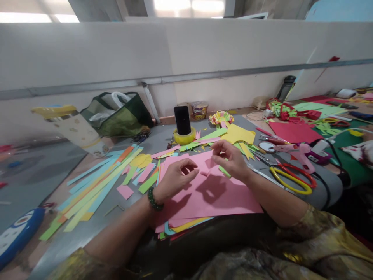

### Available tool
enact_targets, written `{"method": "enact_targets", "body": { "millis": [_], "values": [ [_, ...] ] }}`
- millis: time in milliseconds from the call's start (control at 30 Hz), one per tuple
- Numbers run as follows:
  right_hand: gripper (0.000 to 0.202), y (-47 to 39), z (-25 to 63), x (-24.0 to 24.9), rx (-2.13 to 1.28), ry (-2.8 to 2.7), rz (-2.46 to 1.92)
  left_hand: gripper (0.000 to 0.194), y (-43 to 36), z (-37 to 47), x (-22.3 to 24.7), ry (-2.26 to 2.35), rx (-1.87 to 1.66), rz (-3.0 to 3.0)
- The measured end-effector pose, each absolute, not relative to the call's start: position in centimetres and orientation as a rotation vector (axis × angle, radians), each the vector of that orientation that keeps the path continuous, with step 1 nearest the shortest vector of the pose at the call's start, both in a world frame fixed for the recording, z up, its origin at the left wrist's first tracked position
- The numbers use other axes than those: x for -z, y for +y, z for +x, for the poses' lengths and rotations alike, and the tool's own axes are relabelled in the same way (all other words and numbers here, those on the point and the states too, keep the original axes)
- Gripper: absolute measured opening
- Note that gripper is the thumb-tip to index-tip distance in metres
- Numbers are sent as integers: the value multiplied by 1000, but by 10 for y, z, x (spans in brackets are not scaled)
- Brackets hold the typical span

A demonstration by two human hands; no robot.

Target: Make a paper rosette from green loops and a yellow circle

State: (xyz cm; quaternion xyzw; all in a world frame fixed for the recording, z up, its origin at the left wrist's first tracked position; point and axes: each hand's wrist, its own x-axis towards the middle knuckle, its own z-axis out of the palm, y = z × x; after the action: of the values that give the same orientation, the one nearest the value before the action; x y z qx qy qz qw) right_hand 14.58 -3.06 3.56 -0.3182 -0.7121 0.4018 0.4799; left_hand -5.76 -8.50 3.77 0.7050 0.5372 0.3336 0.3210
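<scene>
Head view shows grey counter (55, 171), white partition (116, 50), blurry-lettered cup (199, 111), left hand (176, 177) and right hand (230, 159) half-open above pink paper (230, 200).

I watch through a single head-worn camera, facing forward and down from the wearer's side of the bench (159, 136). It sits close above the left hand (175, 178) and right hand (231, 160), which fall near mid-frame, and takes in the pale partition (233, 46) beyond.
</scene>
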Motion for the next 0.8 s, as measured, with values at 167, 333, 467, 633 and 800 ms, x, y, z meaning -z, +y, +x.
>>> {"method": "enact_targets", "body": {
  "millis": [167,333,467,633,800],
  "values": [
    [23,-12,155,-32,-867,-1764,-957,34,-84,-67,-49,1836,-275,2133],
    [22,-9,155,-21,-582,-2100,-1255,17,-92,-60,-46,1926,-16,2304],
    [8,-9,158,-22,-384,-2153,-1335,11,-93,-60,-44,1946,28,2312],
    [7,-6,165,-28,-197,-2140,-1295,19,-92,-60,-51,1962,81,2308],
    [9,-6,166,-35,-329,-2151,-1276,21,-94,-59,-56,1960,91,2326]
  ]
}}
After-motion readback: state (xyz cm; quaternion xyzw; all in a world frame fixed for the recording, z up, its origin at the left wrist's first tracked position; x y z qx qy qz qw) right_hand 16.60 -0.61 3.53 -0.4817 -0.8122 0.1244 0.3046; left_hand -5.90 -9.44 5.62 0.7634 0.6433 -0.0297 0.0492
